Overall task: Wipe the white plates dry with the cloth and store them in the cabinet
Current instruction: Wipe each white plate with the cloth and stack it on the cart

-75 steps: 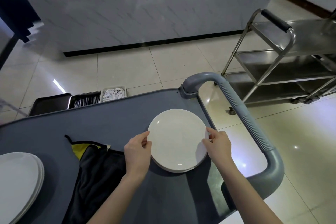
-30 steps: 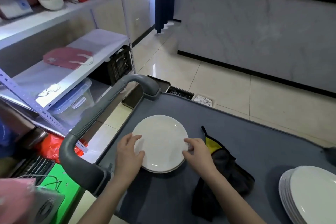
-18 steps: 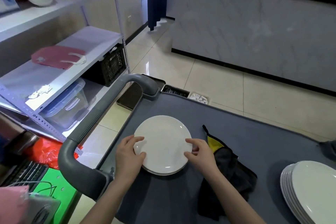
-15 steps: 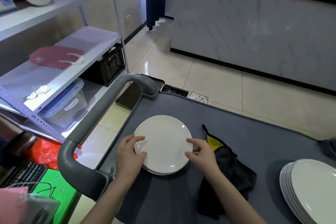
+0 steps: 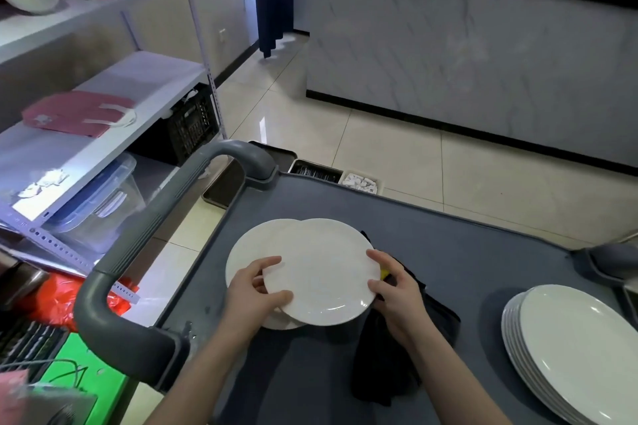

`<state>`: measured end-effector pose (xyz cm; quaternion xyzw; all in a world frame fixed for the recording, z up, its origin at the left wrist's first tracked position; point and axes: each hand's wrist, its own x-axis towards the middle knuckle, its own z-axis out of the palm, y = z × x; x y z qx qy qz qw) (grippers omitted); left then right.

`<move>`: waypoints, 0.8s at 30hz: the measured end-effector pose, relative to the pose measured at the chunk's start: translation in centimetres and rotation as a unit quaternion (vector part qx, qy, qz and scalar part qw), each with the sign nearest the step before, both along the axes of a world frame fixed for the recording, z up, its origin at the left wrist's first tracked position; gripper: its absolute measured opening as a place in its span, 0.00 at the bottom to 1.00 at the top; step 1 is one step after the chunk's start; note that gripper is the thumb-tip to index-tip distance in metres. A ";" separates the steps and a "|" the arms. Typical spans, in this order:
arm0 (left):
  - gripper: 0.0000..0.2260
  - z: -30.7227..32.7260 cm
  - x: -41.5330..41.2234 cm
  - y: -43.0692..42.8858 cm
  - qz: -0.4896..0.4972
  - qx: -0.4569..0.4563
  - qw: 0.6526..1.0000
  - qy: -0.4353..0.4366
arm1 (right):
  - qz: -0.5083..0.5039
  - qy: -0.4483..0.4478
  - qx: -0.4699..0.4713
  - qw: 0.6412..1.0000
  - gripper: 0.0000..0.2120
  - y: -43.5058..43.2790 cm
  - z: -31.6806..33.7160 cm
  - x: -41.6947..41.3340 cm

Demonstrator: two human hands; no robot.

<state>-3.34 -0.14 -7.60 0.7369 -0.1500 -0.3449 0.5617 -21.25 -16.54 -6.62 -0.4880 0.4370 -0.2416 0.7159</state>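
Observation:
A white plate (image 5: 321, 269) is lifted slightly and shifted right off a second white plate (image 5: 248, 248) that lies on the grey cart top (image 5: 466, 262). My left hand (image 5: 255, 290) grips the upper plate's left rim, thumb on top. My right hand (image 5: 397, 290) grips its right rim. The black and yellow cloth (image 5: 390, 366) lies crumpled on the cart under my right hand and wrist. A stack of several larger white plates (image 5: 580, 348) sits at the cart's right end.
The cart's grey handle (image 5: 145, 241) curves along its left side. A white shelving rack (image 5: 103, 128) stands at the left with a pink bag, a clear bin and a bowl. Trays (image 5: 317, 172) hang behind the cart. A marble counter wall (image 5: 483, 55) rises beyond the tiled floor.
The view swung from the cart's right end to its left end. Both hands have since raised the top plate and slid it right, uncovering the plate beneath it.

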 end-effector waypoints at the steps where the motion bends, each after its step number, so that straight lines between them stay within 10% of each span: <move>1: 0.26 0.3 -0.3 -0.2 -0.004 -0.009 1.000 0.016 | -0.005 -0.008 0.009 1.000 0.25 -0.3 0.2 -0.4; 15: 0.22 0.6 -5.3 -3.5 -0.008 -0.078 0.988 0.129 | -0.021 -0.074 0.094 0.993 0.23 -3.5 0.9 -3.6; 24: 0.26 0.1 -4.7 -2.7 0.059 -0.115 0.982 0.139 | 0.112 0.038 -0.055 0.991 0.18 -6.3 0.4 -2.7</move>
